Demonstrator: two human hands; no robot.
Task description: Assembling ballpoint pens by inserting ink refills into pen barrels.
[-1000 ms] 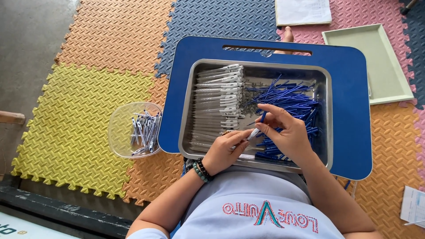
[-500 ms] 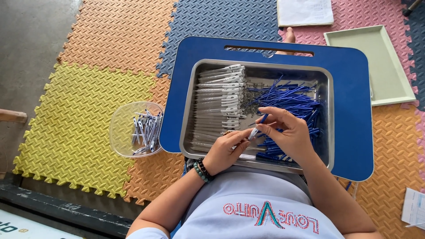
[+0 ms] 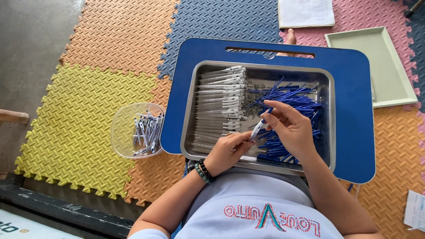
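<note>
Head view shows left hand (image 3: 228, 152) and right hand (image 3: 287, 128) pinching 1 white plastic pen barrel (image 3: 256, 129) between them; its long axis tilts up-right, above the rectangular metal tray (image 3: 190, 110).

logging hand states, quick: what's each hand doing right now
Left hand: closed, fingertips pinching the lower end of a white pen barrel.
Right hand: closed, grip on a blue refill at the barrel's upper end, over the metal tray.

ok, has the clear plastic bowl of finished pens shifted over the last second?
No. The clear bowl sits at the same spot against the blue lap table's left edge, straddling the yellow and orange mats, as before.
</note>
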